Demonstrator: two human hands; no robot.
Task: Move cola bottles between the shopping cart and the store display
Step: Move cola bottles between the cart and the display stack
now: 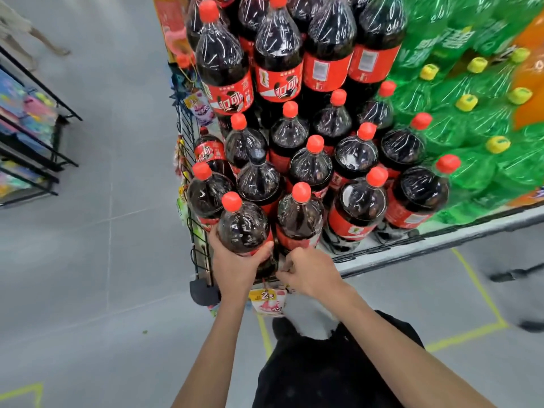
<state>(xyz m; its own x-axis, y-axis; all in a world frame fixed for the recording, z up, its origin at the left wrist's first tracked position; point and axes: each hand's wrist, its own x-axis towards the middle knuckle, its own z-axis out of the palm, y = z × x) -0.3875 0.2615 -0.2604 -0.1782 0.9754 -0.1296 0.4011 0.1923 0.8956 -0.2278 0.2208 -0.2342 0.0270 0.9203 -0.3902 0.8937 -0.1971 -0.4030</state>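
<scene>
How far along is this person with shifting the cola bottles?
Done: many cola bottles already stand in rows on the display shelf. In hand: the left hand grips a front-corner bottle by its body, while the right hand reaches at the base of the neighbouring bottle. Left: cannot tell, since no shopping cart is in view.

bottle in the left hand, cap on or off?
On. The cola bottle held by the left hand has its red cap seated on the neck. Whether the seal is intact cannot be told.
</scene>
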